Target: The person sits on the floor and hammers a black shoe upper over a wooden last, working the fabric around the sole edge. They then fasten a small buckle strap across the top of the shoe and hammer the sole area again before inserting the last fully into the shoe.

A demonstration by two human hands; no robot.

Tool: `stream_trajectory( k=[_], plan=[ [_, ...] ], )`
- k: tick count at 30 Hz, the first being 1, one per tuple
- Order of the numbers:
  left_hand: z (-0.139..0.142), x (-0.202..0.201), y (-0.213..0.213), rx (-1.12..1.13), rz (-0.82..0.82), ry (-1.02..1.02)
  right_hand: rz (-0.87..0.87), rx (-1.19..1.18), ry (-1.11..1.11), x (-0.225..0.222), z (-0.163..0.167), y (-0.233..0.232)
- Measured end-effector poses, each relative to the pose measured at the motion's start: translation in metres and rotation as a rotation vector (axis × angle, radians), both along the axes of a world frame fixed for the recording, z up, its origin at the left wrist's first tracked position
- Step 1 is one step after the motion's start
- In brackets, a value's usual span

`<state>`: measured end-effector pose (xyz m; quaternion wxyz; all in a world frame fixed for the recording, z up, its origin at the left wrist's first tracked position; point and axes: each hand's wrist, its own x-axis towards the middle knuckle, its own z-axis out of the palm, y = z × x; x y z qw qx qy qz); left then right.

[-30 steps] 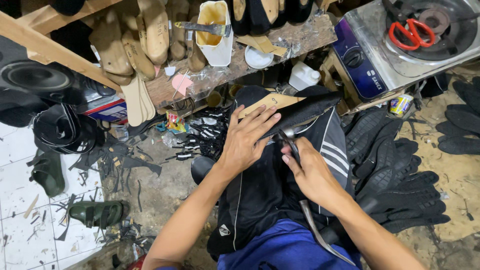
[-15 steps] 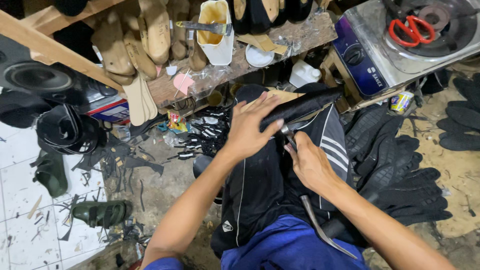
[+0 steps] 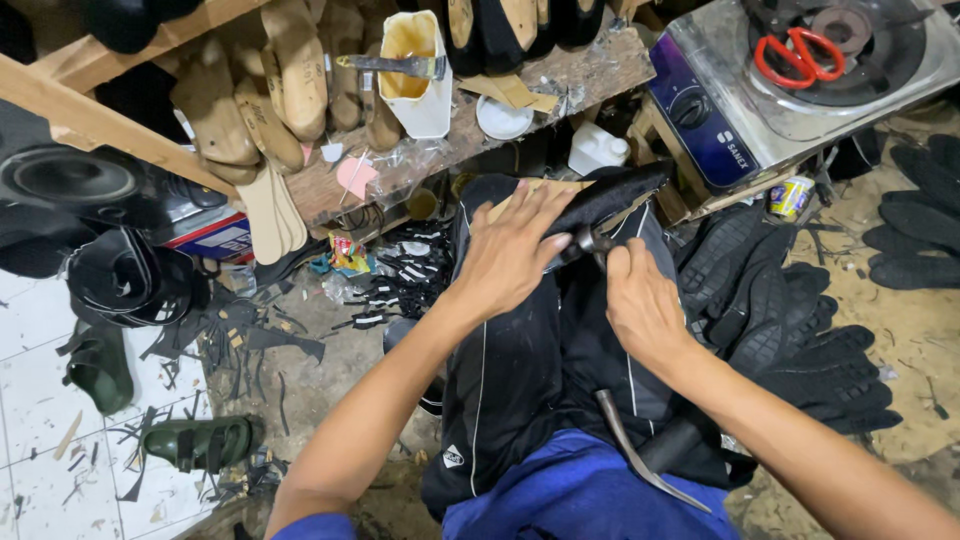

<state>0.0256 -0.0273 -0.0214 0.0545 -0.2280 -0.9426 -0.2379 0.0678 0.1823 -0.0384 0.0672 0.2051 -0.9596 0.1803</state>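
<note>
Cluttered workshop floor surrounds us; our left hand (image 3: 510, 255) presses flat on the black shoe (image 3: 605, 195), our right hand (image 3: 640, 300), just below the shoe, is closed on pliers (image 3: 585, 243). The pliers could slip and pinch fingers.

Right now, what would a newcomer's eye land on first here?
Centre frame, the left hand presses flat on a black shoe upper held over the knee, while the right hand works a small metal tool against it. Top right, red scissors lie on a steel gas stove. Black soles are heaped at right.

Both hands (image 3: 575, 270) on black shoe (image 3: 608, 195)
</note>
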Motion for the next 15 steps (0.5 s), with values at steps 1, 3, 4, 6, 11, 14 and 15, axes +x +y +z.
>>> stream_trajectory(
  k=[1, 3, 4, 6, 11, 14, 15],
  plan=[
    [0.0, -0.005, 0.004, 0.003, -0.008, -0.01, 0.021, 0.024, 0.024, 0.0, 0.001, 0.0],
    [0.001, -0.011, 0.009, -0.014, -0.027, -0.007, 0.034, 0.111, 0.012, -0.001, 0.008, 0.004],
    [0.001, -0.012, 0.011, -0.042, -0.037, 0.004, 0.037, 0.152, 0.011, -0.003, 0.014, 0.006],
    [0.0, -0.012, 0.014, -0.092, -0.044, 0.03, 0.087, 0.002, -0.055, -0.009, 0.027, 0.013],
    [0.001, -0.008, 0.011, -0.141, -0.041, 0.102, 0.0, -0.159, -0.23, -0.015, 0.039, 0.021],
    [0.003, -0.01, 0.007, -0.089, -0.065, 0.073, -0.038, -0.083, -0.049, -0.013, 0.029, 0.016],
    [0.003, -0.012, 0.007, -0.05, -0.061, 0.043, -0.01, -0.06, 0.016, -0.014, 0.024, 0.012]
  ],
)
